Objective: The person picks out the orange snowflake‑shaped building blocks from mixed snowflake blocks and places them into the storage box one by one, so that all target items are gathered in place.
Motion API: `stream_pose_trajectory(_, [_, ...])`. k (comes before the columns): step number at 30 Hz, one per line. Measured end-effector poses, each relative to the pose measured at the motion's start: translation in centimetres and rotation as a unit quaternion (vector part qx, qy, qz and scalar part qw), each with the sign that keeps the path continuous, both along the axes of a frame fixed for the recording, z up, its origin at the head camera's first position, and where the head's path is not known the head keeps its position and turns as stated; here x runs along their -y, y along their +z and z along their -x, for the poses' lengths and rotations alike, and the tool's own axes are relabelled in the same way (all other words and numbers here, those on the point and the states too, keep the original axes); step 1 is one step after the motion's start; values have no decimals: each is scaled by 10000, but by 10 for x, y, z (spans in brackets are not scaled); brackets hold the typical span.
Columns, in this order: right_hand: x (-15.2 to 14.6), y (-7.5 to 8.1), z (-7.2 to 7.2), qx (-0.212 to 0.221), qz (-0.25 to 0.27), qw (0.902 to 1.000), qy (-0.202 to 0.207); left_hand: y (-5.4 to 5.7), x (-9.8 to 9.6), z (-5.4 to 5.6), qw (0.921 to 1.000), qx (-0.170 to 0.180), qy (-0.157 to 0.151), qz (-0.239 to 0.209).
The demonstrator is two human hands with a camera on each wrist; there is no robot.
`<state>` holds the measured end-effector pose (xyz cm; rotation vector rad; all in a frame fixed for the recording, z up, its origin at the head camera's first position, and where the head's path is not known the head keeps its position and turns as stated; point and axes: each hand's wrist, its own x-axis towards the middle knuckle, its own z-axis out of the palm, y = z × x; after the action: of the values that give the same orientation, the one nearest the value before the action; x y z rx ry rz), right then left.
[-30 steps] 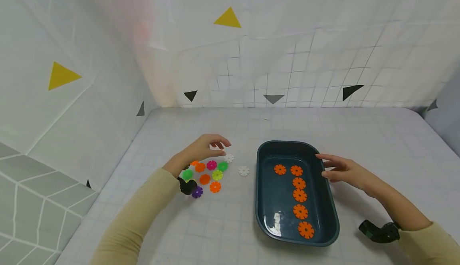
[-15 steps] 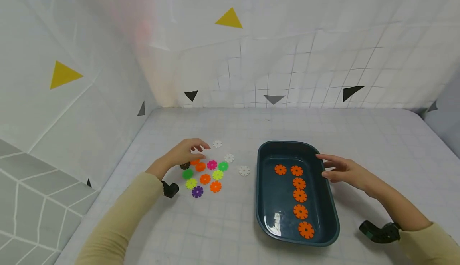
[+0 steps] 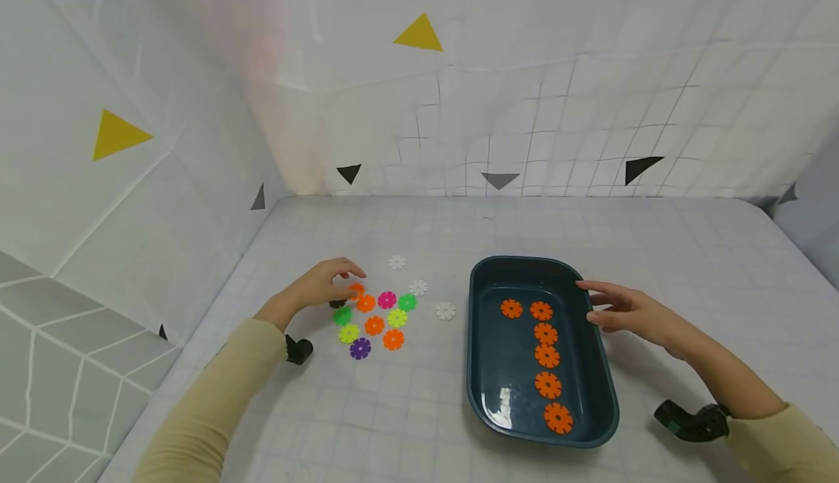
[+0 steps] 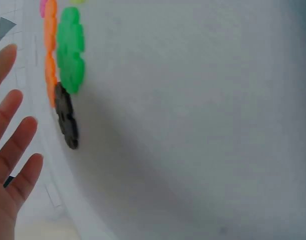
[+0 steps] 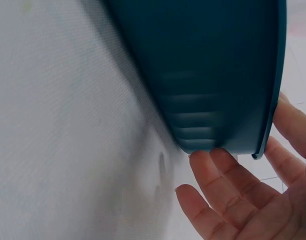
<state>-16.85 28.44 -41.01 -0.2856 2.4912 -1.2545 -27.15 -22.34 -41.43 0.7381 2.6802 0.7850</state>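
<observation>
In the head view my left hand (image 3: pixel 317 284) hovers at the upper left of a group of plastic snowflake discs, its fingers loosely bent with nothing in them. Its thumb overlaps an orange disc (image 3: pixel 356 291), and a black disc (image 4: pixel 67 117) is partly hidden below the hand. Green, yellow, pink, purple (image 3: pixel 360 349) and more orange discs lie around there. At the right, fingers of my right hand (image 3: pixel 639 317) touch the rim and outer side of a dark teal tray (image 3: pixel 473 352). Several orange discs (image 3: pixel 547 355) lie flat inside it.
Three white discs lie apart between the group and the tray, one farther back (image 3: pixel 396 262) and one nearest the tray (image 3: pixel 445 311). A white cloth (image 3: pixel 393 410) covers the table. White sheets (image 3: pixel 557 104) hang behind and at the left.
My left hand has moved left and slightly toward me from near the white discs, uncovering the farthest white one. The right hand and the tray have stayed put.
</observation>
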Motion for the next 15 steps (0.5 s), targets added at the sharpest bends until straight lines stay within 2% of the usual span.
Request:
stream_pose_trajectory(8, [0,1,0,67,24,10000,1,-8,5,4,9994,56,9,327])
stream_pose_trajectory(15, [2,4,-2,32,5,10000,-3,-11,6,6,9996,72,9,257])
